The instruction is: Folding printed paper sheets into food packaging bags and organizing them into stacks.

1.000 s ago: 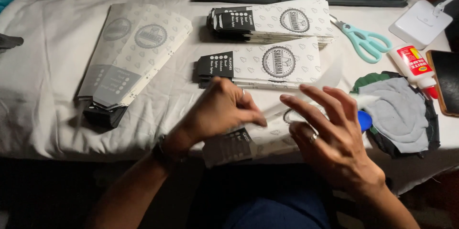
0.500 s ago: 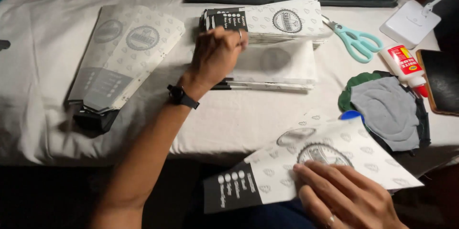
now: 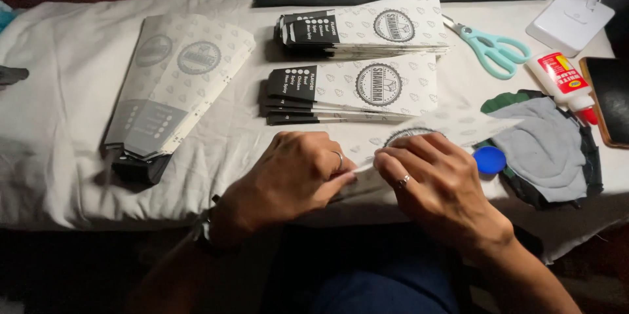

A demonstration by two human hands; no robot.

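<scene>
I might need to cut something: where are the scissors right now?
The light blue scissors lie at the table's far right, between the upper stack of printed sleeves and the glue bottle.

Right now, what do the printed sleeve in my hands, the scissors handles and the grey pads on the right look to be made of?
Printed sleeve: thin matte paper or light card, lying flat, its edge pinched between the left hand and right hand.
Scissors: handles look like smooth teal plastic; blades look like metal.
Grey pads: probably felt or soft fabric, dull and fuzzy.
</scene>
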